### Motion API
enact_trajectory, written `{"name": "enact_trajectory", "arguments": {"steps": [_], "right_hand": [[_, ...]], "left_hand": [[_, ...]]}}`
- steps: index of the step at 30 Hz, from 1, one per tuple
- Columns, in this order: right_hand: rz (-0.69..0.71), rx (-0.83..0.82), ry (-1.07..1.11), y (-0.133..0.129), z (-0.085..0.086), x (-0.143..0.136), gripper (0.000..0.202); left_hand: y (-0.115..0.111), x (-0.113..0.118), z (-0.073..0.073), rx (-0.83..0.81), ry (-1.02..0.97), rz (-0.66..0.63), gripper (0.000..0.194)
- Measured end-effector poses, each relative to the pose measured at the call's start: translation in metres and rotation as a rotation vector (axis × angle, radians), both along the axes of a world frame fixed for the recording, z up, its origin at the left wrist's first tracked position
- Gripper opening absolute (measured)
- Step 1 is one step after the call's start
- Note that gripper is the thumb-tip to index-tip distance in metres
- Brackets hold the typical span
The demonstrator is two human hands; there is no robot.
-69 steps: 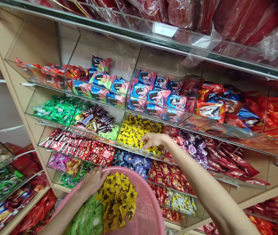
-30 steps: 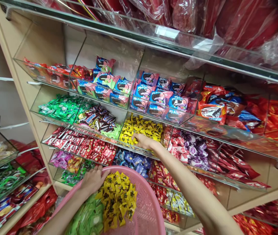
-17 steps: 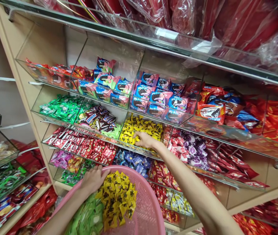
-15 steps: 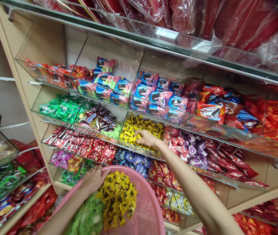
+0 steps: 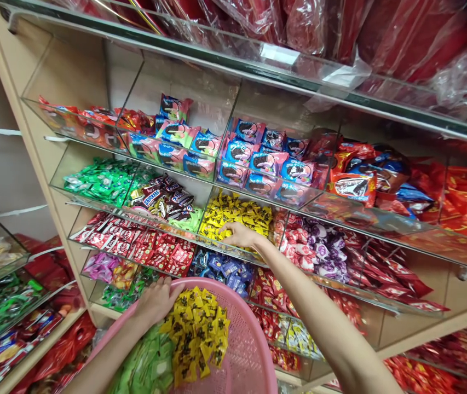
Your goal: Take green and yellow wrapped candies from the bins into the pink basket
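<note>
My left hand (image 5: 157, 300) grips the far-left rim of a pink plastic basket (image 5: 264, 350), fingers over the edge. Inside the basket are yellow-wrapped candies (image 5: 200, 334) in a heap, beside green packets (image 5: 145, 361) partly covered by my left forearm. My right hand (image 5: 239, 235) is in a clear shelf bin among more yellow-wrapped candies (image 5: 233, 210). Its fingers are apart and touch the candies near the front of the bin; I see nothing held, though some fingertips are partly hidden.
Left of that bin are Snickers bars (image 5: 163, 197) and green-wrapped sweets (image 5: 108, 180). To its right lie purple-and-white sweets (image 5: 327, 249). Above runs a clear shelf front (image 5: 274, 189) with blue-and-pink cookie packs (image 5: 241, 150). Red wrapped goods (image 5: 253, 24) fill the top shelf.
My right hand has shifted slightly left and down within the yellow candies, its fingers a bit more spread. The left hand and basket have stayed put.
</note>
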State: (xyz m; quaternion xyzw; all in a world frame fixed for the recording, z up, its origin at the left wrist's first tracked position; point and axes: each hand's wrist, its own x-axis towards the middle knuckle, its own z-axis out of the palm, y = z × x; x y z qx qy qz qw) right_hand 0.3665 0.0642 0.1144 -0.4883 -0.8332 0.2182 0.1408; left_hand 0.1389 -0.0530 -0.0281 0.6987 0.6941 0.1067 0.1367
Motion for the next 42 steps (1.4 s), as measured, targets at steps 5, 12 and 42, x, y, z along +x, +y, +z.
{"name": "enact_trajectory", "arguments": {"steps": [5, 12, 42], "right_hand": [[-0.032, -0.003, -0.033, -0.005, 0.004, -0.003, 0.036], [-0.007, -0.014, 0.119, -0.016, 0.030, 0.013, 0.043], [0.252, 0.209, -0.257, -0.130, -0.108, -0.006, 0.048]], "left_hand": [[0.000, -0.001, -0.003, 0.005, -0.002, -0.005, 0.069], [-0.002, -0.001, 0.001, 0.009, 0.024, -0.001, 0.068], [0.000, 0.000, -0.004, 0.037, 0.068, -0.021, 0.066]]}}
